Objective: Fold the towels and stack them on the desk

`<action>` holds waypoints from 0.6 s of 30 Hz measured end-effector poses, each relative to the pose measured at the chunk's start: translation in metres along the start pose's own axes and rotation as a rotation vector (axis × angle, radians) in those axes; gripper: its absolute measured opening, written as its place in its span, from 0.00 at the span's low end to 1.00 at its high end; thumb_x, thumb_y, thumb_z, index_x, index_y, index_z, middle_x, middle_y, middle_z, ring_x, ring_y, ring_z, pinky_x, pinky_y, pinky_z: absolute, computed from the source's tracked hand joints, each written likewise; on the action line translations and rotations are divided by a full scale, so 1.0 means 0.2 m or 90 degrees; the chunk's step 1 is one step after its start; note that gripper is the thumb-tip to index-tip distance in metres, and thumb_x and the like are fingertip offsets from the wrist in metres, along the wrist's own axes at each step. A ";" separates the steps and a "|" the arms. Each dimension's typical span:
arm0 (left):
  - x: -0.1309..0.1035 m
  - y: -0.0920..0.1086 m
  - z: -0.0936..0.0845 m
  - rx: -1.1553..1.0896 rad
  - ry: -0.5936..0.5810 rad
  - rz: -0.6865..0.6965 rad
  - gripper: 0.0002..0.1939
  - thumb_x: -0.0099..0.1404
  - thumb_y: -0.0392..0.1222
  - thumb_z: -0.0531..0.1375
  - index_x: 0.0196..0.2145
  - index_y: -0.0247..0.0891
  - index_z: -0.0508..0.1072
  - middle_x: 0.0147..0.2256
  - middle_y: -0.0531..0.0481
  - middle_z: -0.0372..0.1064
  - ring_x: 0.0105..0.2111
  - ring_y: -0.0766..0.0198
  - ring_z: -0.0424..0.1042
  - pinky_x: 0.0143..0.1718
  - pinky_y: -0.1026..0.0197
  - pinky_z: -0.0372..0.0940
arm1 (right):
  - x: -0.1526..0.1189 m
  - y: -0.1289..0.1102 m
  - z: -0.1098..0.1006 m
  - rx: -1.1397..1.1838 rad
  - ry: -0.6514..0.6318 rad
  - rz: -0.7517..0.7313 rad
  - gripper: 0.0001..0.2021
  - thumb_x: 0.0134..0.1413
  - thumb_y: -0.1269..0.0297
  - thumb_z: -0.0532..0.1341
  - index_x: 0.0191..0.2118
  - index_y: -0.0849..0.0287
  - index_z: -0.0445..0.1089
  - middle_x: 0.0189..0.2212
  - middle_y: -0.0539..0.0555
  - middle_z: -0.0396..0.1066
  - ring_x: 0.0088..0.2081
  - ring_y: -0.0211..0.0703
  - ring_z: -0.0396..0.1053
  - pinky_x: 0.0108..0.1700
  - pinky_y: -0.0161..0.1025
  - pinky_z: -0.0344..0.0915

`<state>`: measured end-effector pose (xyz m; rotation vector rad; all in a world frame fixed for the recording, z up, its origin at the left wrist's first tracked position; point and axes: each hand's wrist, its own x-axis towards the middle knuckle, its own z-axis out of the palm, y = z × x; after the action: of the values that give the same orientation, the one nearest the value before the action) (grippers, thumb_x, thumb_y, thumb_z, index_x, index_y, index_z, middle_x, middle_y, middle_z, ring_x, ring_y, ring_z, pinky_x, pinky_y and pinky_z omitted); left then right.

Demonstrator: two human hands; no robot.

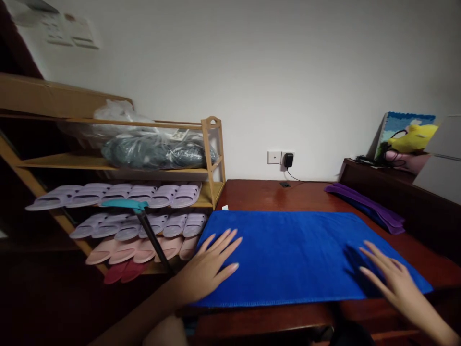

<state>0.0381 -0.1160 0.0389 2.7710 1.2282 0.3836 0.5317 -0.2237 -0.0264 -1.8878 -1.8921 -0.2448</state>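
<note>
A blue cloth (288, 259) lies spread out and nearly smooth on the reddish-brown desk (252, 192), its stitched edge along the desk's front and a small white tag at its far left corner. My left hand (207, 266) rests on the left part of the cloth, palm down, fingers spread. Over the right part is my right hand (391, 278), its fingers apart and a dark shadow beside it on the cloth; it holds nothing and seems slightly raised.
Folded purple and blue cloths (367, 206) lie at the desk's right. A wooden rack (216, 168) with slippers and plastic-wrapped items stands left, a turquoise-topped handle (124, 205) before it. A black plug (288, 160) is in the wall. A yellow plush (414, 138) sits at far right.
</note>
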 end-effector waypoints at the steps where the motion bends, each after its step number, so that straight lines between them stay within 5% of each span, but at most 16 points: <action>1: 0.11 0.06 -0.02 -0.009 -0.020 0.046 0.26 0.70 0.53 0.45 0.65 0.59 0.45 0.65 0.63 0.38 0.65 0.57 0.43 0.64 0.50 0.40 | 0.00 -0.15 0.01 0.011 -0.031 -0.058 0.27 0.57 0.45 0.49 0.63 0.31 0.48 0.63 0.43 0.50 0.62 0.53 0.53 0.59 0.52 0.56; 3: 0.38 0.17 -0.03 -0.014 -0.052 0.116 0.25 0.72 0.47 0.42 0.65 0.49 0.49 0.66 0.56 0.41 0.65 0.60 0.41 0.64 0.50 0.37 | 0.00 -0.46 0.05 0.026 -0.079 -0.148 0.28 0.59 0.49 0.51 0.64 0.37 0.47 0.63 0.43 0.51 0.62 0.51 0.52 0.60 0.50 0.55; 5: 0.68 0.25 0.04 -0.017 -0.111 0.150 0.25 0.71 0.46 0.44 0.64 0.43 0.52 0.65 0.50 0.42 0.65 0.58 0.39 0.64 0.47 0.35 | 0.00 -0.71 0.12 0.034 -0.041 -0.207 0.31 0.59 0.51 0.53 0.66 0.44 0.46 0.62 0.48 0.53 0.62 0.52 0.52 0.59 0.51 0.57; 9: 1.12 0.32 0.28 -0.062 -0.167 0.052 0.30 0.71 0.53 0.38 0.66 0.37 0.46 0.66 0.43 0.36 0.66 0.56 0.36 0.62 0.41 0.36 | -0.05 -0.92 0.30 0.039 0.174 -0.158 0.34 0.60 0.58 0.54 0.68 0.49 0.39 0.59 0.54 0.60 0.59 0.55 0.58 0.53 0.54 0.61; 13: 1.24 0.29 0.46 -0.063 -0.180 0.063 0.34 0.69 0.59 0.38 0.66 0.37 0.44 0.66 0.43 0.34 0.66 0.55 0.35 0.62 0.40 0.34 | -0.10 -0.90 0.42 -0.023 0.215 -0.160 0.37 0.57 0.53 0.56 0.68 0.51 0.40 0.58 0.55 0.59 0.55 0.59 0.64 0.47 0.55 0.64; 18: 1.28 0.23 0.52 -0.083 -0.182 0.066 0.36 0.66 0.63 0.43 0.65 0.43 0.47 0.66 0.47 0.37 0.66 0.54 0.37 0.62 0.41 0.34 | -0.14 -0.90 0.43 0.006 0.217 -0.126 0.37 0.56 0.54 0.56 0.68 0.49 0.40 0.58 0.54 0.60 0.54 0.61 0.65 0.48 0.58 0.64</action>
<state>0.2634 0.0438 -0.0037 2.6667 0.9623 0.0657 0.3368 -0.2193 -0.0804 -1.5361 -1.8359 -0.5802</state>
